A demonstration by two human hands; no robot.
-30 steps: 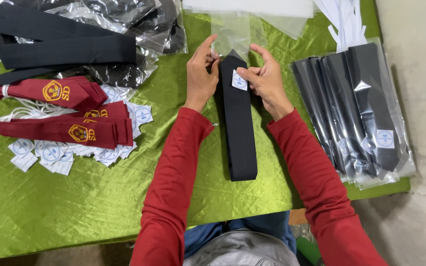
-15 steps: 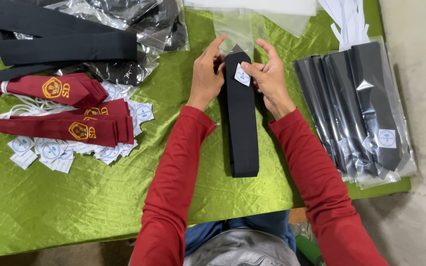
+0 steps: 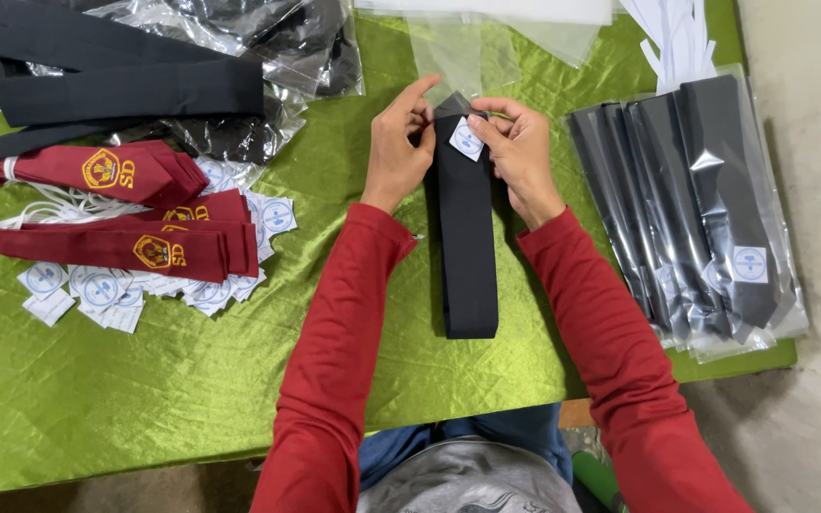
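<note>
Both hands have shifted up the black tie (image 3: 465, 237), which lies mid-cloth (image 3: 144, 399). Left hand (image 3: 399, 152) pinches the tip; right hand (image 3: 523, 152) presses the white tag (image 3: 467, 140) there. Clear sleeve (image 3: 458, 52) just beyond. Tag seems newly seated.

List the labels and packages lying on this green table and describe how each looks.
Small white square label with blue round mark: on the black folded tie's tip, between both hands.
Loose white labels pile: left, under maroon ties.
Clear plastic sleeves holding black ties: stacked right.
Empty clear bags: top centre.
</note>
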